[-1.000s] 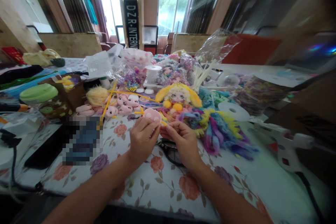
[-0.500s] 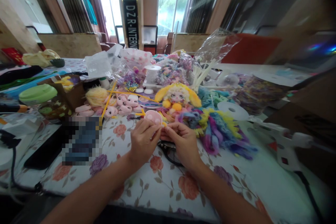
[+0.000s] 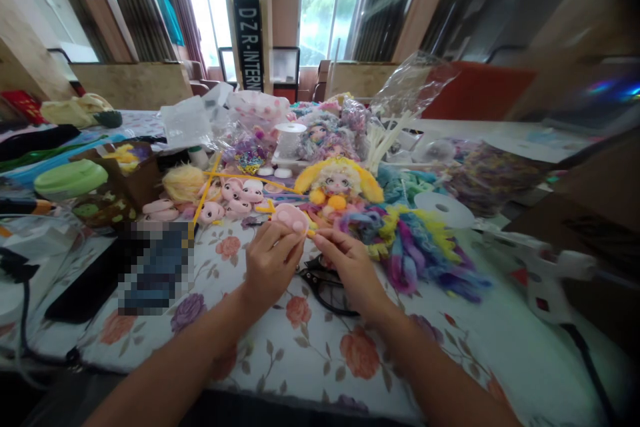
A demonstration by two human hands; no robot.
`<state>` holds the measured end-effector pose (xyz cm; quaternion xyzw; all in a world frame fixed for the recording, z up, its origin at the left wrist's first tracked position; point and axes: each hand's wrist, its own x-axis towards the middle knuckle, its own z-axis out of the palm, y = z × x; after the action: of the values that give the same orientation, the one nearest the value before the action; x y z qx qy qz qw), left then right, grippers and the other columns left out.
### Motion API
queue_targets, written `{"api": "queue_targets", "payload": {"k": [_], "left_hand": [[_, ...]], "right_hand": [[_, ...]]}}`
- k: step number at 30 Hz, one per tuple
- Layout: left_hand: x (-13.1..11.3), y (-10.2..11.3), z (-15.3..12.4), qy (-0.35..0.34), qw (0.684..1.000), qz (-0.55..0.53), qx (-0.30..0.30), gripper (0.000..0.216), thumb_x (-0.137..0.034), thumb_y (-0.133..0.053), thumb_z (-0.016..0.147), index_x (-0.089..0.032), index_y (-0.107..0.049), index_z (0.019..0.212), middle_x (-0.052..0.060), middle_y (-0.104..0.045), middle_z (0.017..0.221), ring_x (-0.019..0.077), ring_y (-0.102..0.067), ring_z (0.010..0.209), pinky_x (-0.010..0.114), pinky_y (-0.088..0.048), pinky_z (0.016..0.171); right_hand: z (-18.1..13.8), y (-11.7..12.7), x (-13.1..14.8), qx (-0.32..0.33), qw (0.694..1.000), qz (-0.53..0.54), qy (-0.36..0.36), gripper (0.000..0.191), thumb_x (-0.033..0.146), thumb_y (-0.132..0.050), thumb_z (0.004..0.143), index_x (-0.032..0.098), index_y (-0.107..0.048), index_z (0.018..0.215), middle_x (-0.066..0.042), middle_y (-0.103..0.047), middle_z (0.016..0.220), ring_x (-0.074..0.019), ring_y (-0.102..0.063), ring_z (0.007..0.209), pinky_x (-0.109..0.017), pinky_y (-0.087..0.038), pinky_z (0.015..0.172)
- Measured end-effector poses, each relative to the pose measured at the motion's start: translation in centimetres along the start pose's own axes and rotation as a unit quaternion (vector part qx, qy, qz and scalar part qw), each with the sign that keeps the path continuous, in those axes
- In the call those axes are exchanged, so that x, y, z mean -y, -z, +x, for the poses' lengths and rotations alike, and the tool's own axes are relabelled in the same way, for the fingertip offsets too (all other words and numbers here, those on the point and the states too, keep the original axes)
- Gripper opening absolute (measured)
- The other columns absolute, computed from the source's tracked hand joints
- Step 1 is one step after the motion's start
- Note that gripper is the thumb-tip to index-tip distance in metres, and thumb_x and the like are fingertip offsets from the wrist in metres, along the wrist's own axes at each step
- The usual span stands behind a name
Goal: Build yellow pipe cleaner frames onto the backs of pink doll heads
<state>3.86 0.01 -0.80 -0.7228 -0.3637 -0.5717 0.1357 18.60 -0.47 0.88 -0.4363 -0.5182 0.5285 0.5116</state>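
My left hand [image 3: 270, 263] is closed around a pink doll head [image 3: 291, 217], held just above the flowered tablecloth [image 3: 310, 353]. My right hand [image 3: 350, 267] pinches a thin yellow strand [image 3: 311, 233] right beside the head, fingertips of both hands almost touching. Black scissors [image 3: 325, 283] lie on the cloth under my hands. Behind them stands a finished doll with yellow hair [image 3: 339, 181], and a heap of multicoloured curly hair [image 3: 415, 247] spreads to the right.
Several bare pink doll heads [image 3: 235, 197] and long yellow sticks [image 3: 207, 190] lie at the back left. A white glue gun [image 3: 545, 273] rests at the right. A green lid [image 3: 71, 178], a dark phone [image 3: 95, 283] and plastic bags [image 3: 415, 83] crowd the table.
Both hands shifted slightly up and away with the doll head. My right hand drew a little to the right along the yellow strand.
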Motion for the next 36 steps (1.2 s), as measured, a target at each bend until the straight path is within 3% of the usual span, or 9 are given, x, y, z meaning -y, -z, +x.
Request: {"api": "queue_targets", "payload": {"k": [4, 10, 17, 26, 30, 36], "left_hand": [[-0.1, 0.0, 0.0, -0.008, 1.000, -0.029, 0.010, 0.015, -0.006, -0.063, 0.076, -0.017, -0.063, 0.086, 0.002, -0.058, 0.076, 0.0134, -0.056, 0.078, 0.027, -0.050, 0.072], [0.1, 0.0, -0.1, -0.013, 0.998, -0.060, 0.020, 0.019, -0.005, -0.063, 0.076, -0.017, -0.063, 0.090, 0.002, -0.058, 0.079, 0.0139, -0.057, 0.083, 0.029, -0.051, 0.075], [0.1, 0.1, 0.1, -0.026, 0.999, -0.042, 0.022, 0.019, -0.004, -0.062, 0.076, -0.017, -0.063, 0.091, 0.002, -0.059, 0.078, 0.0141, -0.057, 0.081, 0.030, -0.051, 0.076], [-0.2, 0.1, -0.1, -0.007, 0.999, -0.032, 0.023, 0.012, -0.008, -0.062, 0.077, -0.017, -0.064, 0.086, 0.002, -0.059, 0.073, 0.0141, -0.057, 0.079, 0.029, -0.051, 0.074], [-0.4, 0.0, -0.2, 0.000, 0.999, -0.033, 0.032, 0.010, -0.008, -0.062, 0.077, -0.016, -0.064, 0.082, 0.002, -0.057, 0.071, 0.0138, -0.056, 0.077, 0.028, -0.051, 0.072], [-0.4, -0.1, -0.2, 0.013, 0.999, -0.024, 0.019, 0.009, -0.010, -0.063, 0.077, -0.016, -0.064, 0.083, 0.002, -0.057, 0.072, 0.0141, -0.056, 0.075, 0.028, -0.050, 0.070]], "right_hand": [[0.3, 0.5, 0.0, 0.065, 0.990, 0.102, -0.076, 0.022, 0.040, -0.071, 0.071, 0.018, -0.066, 0.070, 0.006, -0.045, 0.058, -0.0063, -0.038, 0.052, -0.020, -0.033, 0.051], [0.7, 0.9, -0.3, 0.041, 0.982, 0.141, -0.119, 0.021, 0.032, -0.079, 0.061, 0.018, -0.066, 0.067, 0.004, -0.055, 0.063, -0.0067, -0.046, 0.057, -0.019, -0.037, 0.055], [0.1, 0.3, 0.2, 0.020, 0.999, 0.022, -0.026, 0.023, 0.035, -0.071, 0.069, 0.015, -0.061, 0.063, 0.004, -0.051, 0.054, -0.0058, -0.037, 0.048, -0.020, -0.027, 0.045], [-0.5, -0.5, -0.5, -0.058, 0.986, -0.119, 0.106, 0.021, 0.033, -0.060, 0.080, 0.016, -0.059, 0.067, 0.004, -0.050, 0.050, -0.0078, -0.042, 0.046, -0.020, -0.033, 0.045], [-0.5, -0.4, -0.7, -0.063, 0.985, -0.117, 0.114, 0.019, 0.033, -0.059, 0.081, 0.017, -0.060, 0.071, 0.003, -0.055, 0.054, -0.0087, -0.048, 0.048, -0.019, -0.038, 0.047], [-0.6, -0.8, -0.8, -0.055, 0.985, -0.097, 0.131, 0.015, 0.032, -0.060, 0.081, 0.018, -0.063, 0.077, -0.001, -0.065, 0.069, -0.0138, -0.062, 0.065, -0.024, -0.050, 0.062]]}}
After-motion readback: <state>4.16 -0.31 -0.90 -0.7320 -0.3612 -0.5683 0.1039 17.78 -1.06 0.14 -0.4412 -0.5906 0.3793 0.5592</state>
